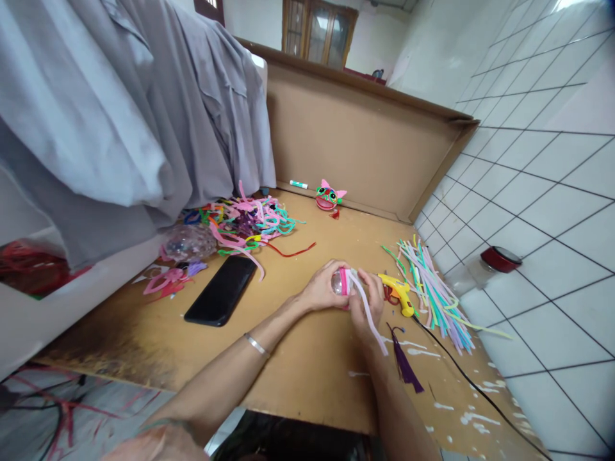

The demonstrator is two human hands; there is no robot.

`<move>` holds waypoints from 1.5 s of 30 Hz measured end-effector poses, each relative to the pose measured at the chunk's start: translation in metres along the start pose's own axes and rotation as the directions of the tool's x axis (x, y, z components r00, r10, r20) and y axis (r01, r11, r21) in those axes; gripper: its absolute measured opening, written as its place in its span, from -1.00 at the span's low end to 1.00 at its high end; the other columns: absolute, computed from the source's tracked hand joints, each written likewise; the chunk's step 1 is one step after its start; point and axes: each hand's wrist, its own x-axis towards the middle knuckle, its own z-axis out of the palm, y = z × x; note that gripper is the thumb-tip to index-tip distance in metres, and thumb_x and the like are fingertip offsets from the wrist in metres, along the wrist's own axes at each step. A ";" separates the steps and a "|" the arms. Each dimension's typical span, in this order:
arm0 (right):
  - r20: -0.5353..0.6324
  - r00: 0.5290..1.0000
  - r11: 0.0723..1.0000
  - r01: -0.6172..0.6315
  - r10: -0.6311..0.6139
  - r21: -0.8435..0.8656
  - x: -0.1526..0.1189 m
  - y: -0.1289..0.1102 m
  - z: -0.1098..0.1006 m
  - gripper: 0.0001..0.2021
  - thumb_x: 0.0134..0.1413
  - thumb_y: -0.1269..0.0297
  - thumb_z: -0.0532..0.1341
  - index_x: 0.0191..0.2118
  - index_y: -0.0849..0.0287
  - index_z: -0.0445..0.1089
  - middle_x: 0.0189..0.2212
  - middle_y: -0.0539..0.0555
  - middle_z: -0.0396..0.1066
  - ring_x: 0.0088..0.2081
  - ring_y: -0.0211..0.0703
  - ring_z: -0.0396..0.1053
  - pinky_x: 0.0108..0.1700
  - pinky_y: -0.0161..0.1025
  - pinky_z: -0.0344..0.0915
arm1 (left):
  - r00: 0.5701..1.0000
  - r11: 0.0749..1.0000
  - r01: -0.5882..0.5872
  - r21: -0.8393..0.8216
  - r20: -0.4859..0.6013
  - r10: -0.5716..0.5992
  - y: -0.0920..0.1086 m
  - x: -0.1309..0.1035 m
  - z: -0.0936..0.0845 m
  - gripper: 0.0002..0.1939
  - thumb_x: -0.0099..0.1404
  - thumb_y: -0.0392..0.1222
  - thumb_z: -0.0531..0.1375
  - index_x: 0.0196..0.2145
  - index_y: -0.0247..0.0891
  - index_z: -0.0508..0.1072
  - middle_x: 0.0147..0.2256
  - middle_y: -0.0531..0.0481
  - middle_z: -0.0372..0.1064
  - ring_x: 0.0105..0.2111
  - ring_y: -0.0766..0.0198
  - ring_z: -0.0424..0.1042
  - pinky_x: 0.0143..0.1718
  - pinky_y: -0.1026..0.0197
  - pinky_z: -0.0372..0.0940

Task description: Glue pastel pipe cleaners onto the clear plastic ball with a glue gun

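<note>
Above the middle of the table, my left hand [323,287] is wrapped round a small clear plastic ball [337,282] with a pink band about it. My right hand [369,306] pinches a white pipe cleaner [368,310] against the ball's right side, and its free end hangs down toward my right wrist. A yellow glue gun [400,294] lies just right of my right hand, its nozzle partly behind the fingers. Below it rests a dark purple tassel [406,362].
Loose pipe cleaners [432,294] lie along the tiled wall, near a red-lidded jar [485,269]. A black phone [221,291] and a tangled pile of pipe cleaners [254,221] are on the left. A colourful animal-face ornament [328,195] and a glue stick [298,184] sit by the cardboard [355,134].
</note>
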 end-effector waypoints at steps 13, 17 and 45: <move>-0.034 0.999 0.998 0.008 -0.010 -0.056 0.002 0.001 -0.003 -0.80 0.18 0.28 0.16 -0.10 0.10 0.43 -0.25 0.08 0.41 -0.21 -0.11 0.41 -0.16 -0.13 0.39 | 0.994 0.995 0.096 -0.018 0.052 -0.095 0.012 -0.006 -0.008 -0.40 -0.11 -0.20 0.38 -0.06 -0.26 0.38 -0.09 -0.07 0.41 -0.10 0.10 0.44 -0.03 0.08 0.36; -0.029 0.999 0.998 0.040 -0.042 -0.055 0.003 -0.001 -0.005 -0.83 0.19 0.30 0.19 -0.12 0.09 0.44 -0.28 0.06 0.40 -0.23 -0.14 0.40 -0.17 -0.17 0.38 | 0.995 0.997 0.077 0.002 0.057 -0.077 0.013 -0.006 -0.009 -0.40 -0.12 -0.20 0.37 -0.07 -0.26 0.39 -0.10 -0.07 0.41 -0.11 0.08 0.44 -0.02 0.05 0.36; -0.137 0.989 0.997 -0.049 0.057 0.058 0.005 -0.015 -0.010 -0.79 0.24 0.22 0.14 -0.35 0.14 0.47 -0.35 0.07 0.36 -0.25 -0.13 0.37 -0.18 -0.09 0.38 | 0.994 1.000 -0.010 0.026 0.105 0.007 0.014 -0.007 -0.010 -0.39 -0.10 -0.15 0.40 -0.05 -0.25 0.41 -0.09 -0.10 0.40 -0.11 0.09 0.43 -0.02 0.08 0.34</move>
